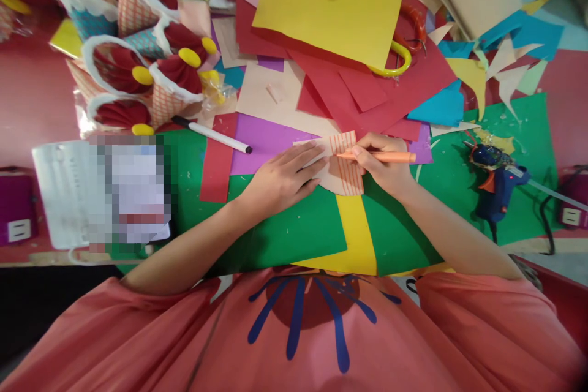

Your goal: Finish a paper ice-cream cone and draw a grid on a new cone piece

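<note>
My right hand grips an orange marker, its tip on a cream paper piece. Orange stripes run across the right part of that paper, which has a curved lower edge. Flat on the paper's left part lies my left hand, fingers stretched out and pressing it against the green sheet. Under the lower edge of the paper shows a yellow strip. A white marker with a black cap rests beyond my left hand.
Several paper cones with white rims crowd the back left. Yellow paper, orange-handled scissors and coloured scraps cover the back. A blue glue gun with a cable lies at right. A partly blurred phone-like object sits at left.
</note>
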### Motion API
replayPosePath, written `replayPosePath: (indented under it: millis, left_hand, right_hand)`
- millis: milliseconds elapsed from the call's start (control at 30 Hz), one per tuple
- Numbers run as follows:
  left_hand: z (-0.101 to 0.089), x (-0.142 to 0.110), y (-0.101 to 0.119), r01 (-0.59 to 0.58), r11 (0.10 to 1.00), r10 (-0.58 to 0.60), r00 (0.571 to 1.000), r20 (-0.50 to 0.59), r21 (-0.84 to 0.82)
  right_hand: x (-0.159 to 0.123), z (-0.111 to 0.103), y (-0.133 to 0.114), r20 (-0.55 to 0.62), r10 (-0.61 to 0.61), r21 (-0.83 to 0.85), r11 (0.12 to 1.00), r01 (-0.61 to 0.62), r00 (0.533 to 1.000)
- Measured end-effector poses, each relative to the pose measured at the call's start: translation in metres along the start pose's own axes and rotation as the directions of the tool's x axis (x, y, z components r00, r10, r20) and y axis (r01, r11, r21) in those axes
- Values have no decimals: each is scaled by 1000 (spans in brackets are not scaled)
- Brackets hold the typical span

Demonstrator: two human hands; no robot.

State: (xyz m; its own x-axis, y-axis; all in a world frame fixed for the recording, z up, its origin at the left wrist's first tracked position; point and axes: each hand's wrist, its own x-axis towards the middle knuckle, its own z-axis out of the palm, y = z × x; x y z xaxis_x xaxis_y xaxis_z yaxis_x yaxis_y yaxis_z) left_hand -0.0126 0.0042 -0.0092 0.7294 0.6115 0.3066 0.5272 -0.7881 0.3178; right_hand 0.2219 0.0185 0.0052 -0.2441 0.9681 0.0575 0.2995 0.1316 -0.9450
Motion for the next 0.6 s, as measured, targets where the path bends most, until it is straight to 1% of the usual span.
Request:
replayPosePath:
  millis: [133, 300, 367, 500, 600]
  left_hand:
    - [0, 0, -1, 9, 1000, -9, 1000, 2, -4]
    - [-1, 0, 1, -14, 1000, 14, 1000, -18, 6]
    - [0, -1, 1, -20, 1000, 20, 1000, -23, 10]
    - [0, -2, 0, -16, 1000, 16, 1000, -10, 7]
    - [1, -2, 0, -19, 1000, 19, 1000, -10, 5]
  right_hand:
    - [1, 1, 4, 37, -38, -45, 998, 40, 999]
    - [2, 0, 4, 48, -42, -77, 996, 46, 998]
    - [2, 0, 3, 62, -34, -72, 997, 38, 997]
    - [3, -1, 2, 101, 30, -33, 999, -27, 994]
    - [3, -1, 1, 72, 7, -30, 1000, -4, 997]
